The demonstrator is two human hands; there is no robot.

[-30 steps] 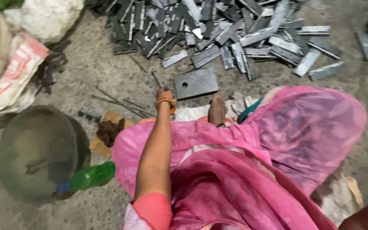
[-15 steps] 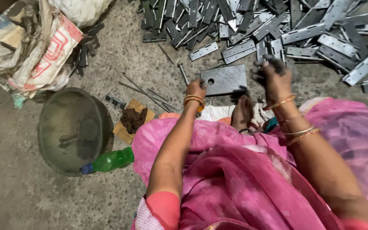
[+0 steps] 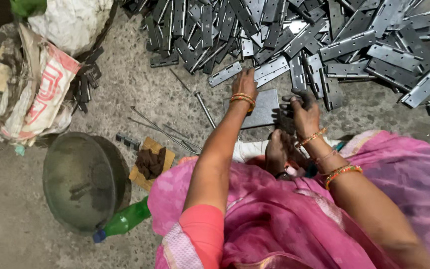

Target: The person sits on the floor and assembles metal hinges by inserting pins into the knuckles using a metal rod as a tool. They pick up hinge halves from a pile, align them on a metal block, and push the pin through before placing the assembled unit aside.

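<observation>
The left hand [image 3: 245, 82] reaches forward with its fingers spread down onto the far edge of the flat grey steel plate [image 3: 255, 110], just at the near fringe of the heap of metal hinge leaves [image 3: 324, 40]; whether the fingers close on a leaf or only press down cannot be told, since the wrist and bangles hide the fingertips. The right hand [image 3: 302, 112] hovers at the plate's right edge, fingers curled around something small and dark, probably a hinge part, though blur keeps it uncertain. The plate lies flat on the concrete floor [image 3: 140, 89], directly in front of the person's bare foot [image 3: 277, 152] and pink garment [image 3: 284, 219].

To do this step well, a judgement: the plate should stay seated flat, so the left hand is best kept low and firm at its edge while the right brings its piece squarely over the middle, clear of the loose leaves crowding the right side.

Left of the plate, thin steel pins [image 3: 205, 109] lie loose on the floor. Further out sit a wooden block with dark scraps [image 3: 150, 162], a round metal pan [image 3: 83, 182], a green plastic bottle [image 3: 125, 219] and stuffed sacks [image 3: 31, 89].
</observation>
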